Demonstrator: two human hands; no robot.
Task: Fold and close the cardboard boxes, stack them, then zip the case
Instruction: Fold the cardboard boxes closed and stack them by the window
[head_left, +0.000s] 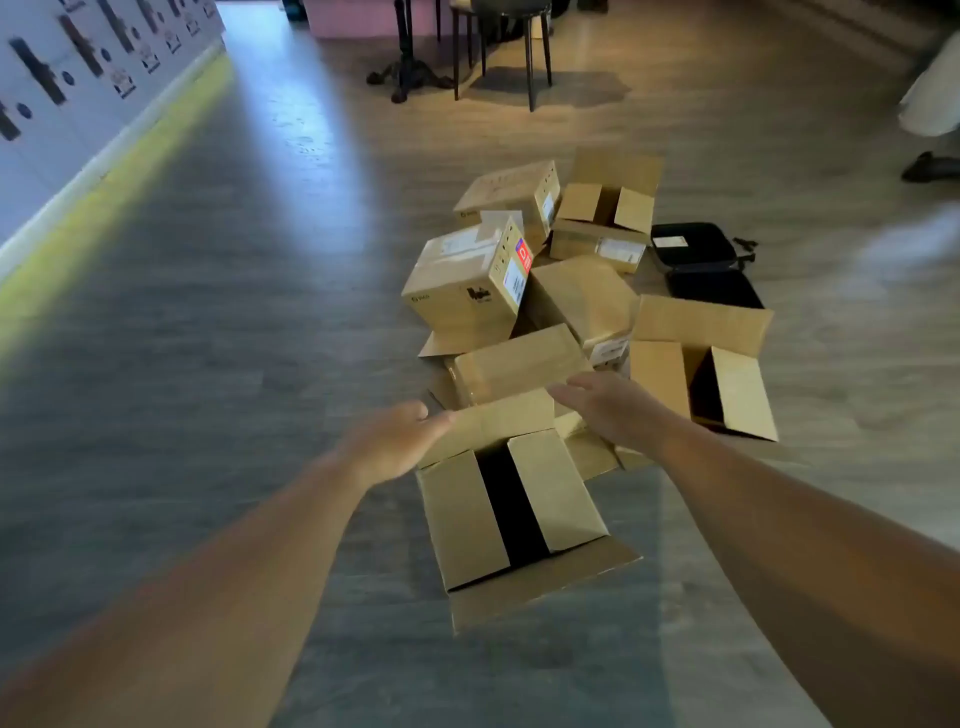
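A cardboard box (467, 519) sits on the floor in front of me, its two side flaps folded in with a dark gap between them. Its far flap (498, 423) stands partly raised. My left hand (395, 441) reaches to the far flap's left end with fingers straight, touching its edge. My right hand (608, 408) hovers flat at the flap's right end. Behind lie several more boxes, some taped shut (467, 283), some with flaps open (727, 384). A black case (696, 249) lies unzipped at the right of the pile.
A dark stool (498, 47) and a table base (410, 73) stand at the back. A wall with posters (62, 78) runs along the left. Another person's leg and shoe (930, 161) are at the right edge. Grey floor stretches to my left.
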